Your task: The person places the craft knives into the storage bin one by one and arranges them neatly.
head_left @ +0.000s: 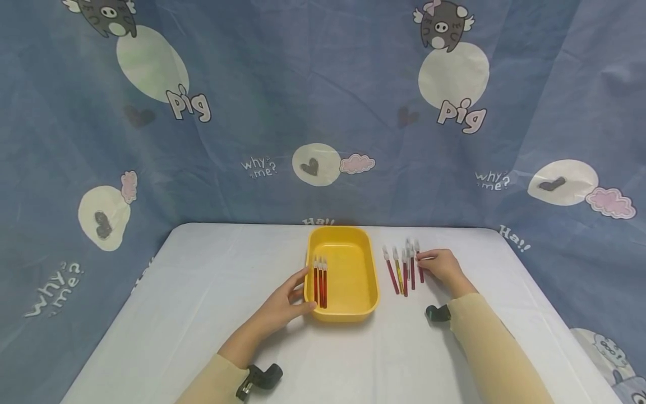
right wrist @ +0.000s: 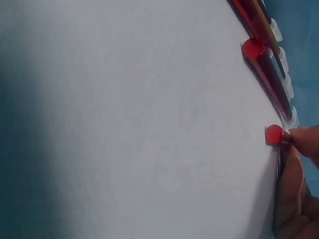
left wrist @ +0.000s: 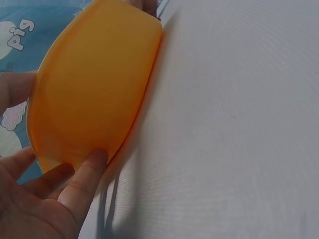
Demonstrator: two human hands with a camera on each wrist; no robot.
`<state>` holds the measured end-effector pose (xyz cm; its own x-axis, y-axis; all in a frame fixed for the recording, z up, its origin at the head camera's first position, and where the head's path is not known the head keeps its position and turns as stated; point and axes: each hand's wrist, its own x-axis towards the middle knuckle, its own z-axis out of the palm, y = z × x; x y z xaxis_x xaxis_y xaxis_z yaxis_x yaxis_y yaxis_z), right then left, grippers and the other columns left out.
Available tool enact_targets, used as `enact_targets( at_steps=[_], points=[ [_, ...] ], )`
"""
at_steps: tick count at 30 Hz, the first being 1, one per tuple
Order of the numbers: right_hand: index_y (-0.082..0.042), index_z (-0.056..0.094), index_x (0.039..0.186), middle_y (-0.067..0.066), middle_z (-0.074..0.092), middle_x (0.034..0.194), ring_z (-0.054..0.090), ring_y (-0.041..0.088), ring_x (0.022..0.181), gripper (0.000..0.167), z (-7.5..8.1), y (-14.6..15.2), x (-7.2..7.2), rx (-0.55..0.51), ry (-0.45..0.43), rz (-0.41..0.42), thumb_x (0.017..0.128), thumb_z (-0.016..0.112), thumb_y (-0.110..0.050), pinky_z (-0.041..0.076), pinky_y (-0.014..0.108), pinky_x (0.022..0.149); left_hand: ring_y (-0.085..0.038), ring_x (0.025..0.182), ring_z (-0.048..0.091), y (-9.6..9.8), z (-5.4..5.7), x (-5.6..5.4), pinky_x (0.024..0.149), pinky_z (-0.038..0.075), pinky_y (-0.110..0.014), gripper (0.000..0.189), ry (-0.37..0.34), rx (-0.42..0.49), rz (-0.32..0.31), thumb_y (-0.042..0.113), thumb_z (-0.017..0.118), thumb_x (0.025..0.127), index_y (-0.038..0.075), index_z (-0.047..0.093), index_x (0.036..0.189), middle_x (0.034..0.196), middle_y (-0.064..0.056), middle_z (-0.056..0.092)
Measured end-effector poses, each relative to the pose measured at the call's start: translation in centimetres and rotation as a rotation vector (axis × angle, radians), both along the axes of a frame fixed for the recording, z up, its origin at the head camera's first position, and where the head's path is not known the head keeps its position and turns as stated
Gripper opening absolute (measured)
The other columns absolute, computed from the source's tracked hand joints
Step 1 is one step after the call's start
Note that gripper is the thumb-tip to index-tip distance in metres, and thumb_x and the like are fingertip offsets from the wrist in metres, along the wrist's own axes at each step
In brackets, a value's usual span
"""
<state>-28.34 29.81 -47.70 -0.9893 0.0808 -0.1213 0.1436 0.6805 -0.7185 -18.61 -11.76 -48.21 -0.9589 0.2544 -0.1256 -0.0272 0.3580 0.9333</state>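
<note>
My left hand (head_left: 282, 303) holds the near left corner of a yellow plastic tray (head_left: 353, 280), with the thumb at the rim and the fingers (left wrist: 82, 181) against the outer wall. Three slim red pens (head_left: 320, 287) with clear caps lie side by side along the tray's left side. To the right of the tray, my right hand (head_left: 441, 265) pinches a dark red pen (head_left: 421, 275) between thumb and fingertips. Its round red end (right wrist: 274, 135) shows in the right wrist view, low over the tabletop. That pen is the rightmost of the loose group.
Several more capped pens (head_left: 405, 283) lie loosely between the tray and my right hand, mostly dark red, one gold (head_left: 398, 278). A white cloth (head_left: 202, 286) covers the table. Behind the table hangs a blue printed curtain (head_left: 323, 101).
</note>
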Motion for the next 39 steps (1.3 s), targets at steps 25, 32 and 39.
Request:
enact_targets(
  at_steps=[25,32,39],
  points=[
    [0.005,0.065,0.127,0.029,0.055,0.136,0.065,0.007,0.086,0.038,0.3,0.5,3.3,-0.263,-0.062,-0.130,0.093,0.068,-0.012,0.057,0.019,0.074,-0.035,0.140,0.043,-0.1,-0.1,-0.2,0.110,0.039,-0.058,0.089,-0.010,0.006,0.001,0.033,0.083,0.083,0.034,0.033,0.156,0.160,-0.006,0.035],
    [0.007,0.062,0.129,0.024,0.059,0.129,0.063,0.002,0.077,0.041,1.8,-0.2,4.6,-0.389,-0.069,-0.189,0.092,0.069,-0.009,0.058,0.018,0.071,-0.034,0.140,0.044,0.0,-0.1,-0.2,0.109,0.039,-0.059,0.090,-0.013,0.009,0.002,0.034,0.083,0.083,0.033,0.032,0.157,0.160,-0.006,0.035],
    [0.008,0.056,0.136,0.006,0.067,0.111,0.065,0.002,0.082,0.046,3.0,-0.7,5.5,-0.529,-0.073,-0.170,0.094,0.067,-0.007,0.059,0.021,0.079,-0.034,0.139,0.044,-0.1,-0.1,-0.1,0.109,0.039,-0.059,0.090,-0.018,0.011,-0.001,0.034,0.083,0.083,0.034,0.032,0.157,0.160,-0.006,0.035]
  ],
)
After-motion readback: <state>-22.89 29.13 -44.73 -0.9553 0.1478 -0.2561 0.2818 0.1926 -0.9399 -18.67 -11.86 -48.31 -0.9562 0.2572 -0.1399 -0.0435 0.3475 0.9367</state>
